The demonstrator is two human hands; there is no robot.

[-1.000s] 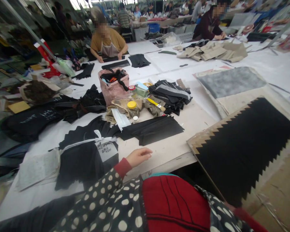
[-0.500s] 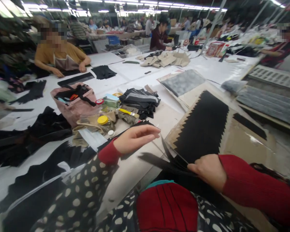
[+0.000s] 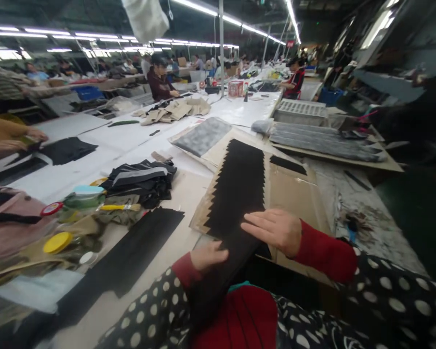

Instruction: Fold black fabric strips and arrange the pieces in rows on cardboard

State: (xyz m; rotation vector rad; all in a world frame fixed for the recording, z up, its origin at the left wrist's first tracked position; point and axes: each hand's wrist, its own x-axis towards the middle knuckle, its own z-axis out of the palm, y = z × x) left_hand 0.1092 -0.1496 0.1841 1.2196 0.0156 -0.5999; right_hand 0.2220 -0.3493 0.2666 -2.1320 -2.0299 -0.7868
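A long black piece of sheet material (image 3: 236,257) runs from my lap up onto the near end of the black zigzag-edged pieces (image 3: 238,186), which lie on brown cardboard (image 3: 290,194). My left hand (image 3: 209,254) is closed on the left edge of the long piece, thumb on top; its other fingers are partly hidden. My right hand (image 3: 274,231) lies flat on the right side of the black material, with its fingers stretched out to the left. A smaller black strip (image 3: 288,165) rests on the cardboard to the right.
More black pieces (image 3: 145,247) lie to the left, near a yellow-handled brush (image 3: 119,207), a yellow-lidded jar (image 3: 58,242) and a pink bag (image 3: 18,223). A dark pile (image 3: 141,179) sits beyond. At far left, a co-worker's hands (image 3: 32,138) handle black material. Wrapped grey sheets (image 3: 323,138) are stacked at right.
The view has swung right. My left hand has come down from the air onto the black material. My right hand has gone from gripping black strips to lying flat.
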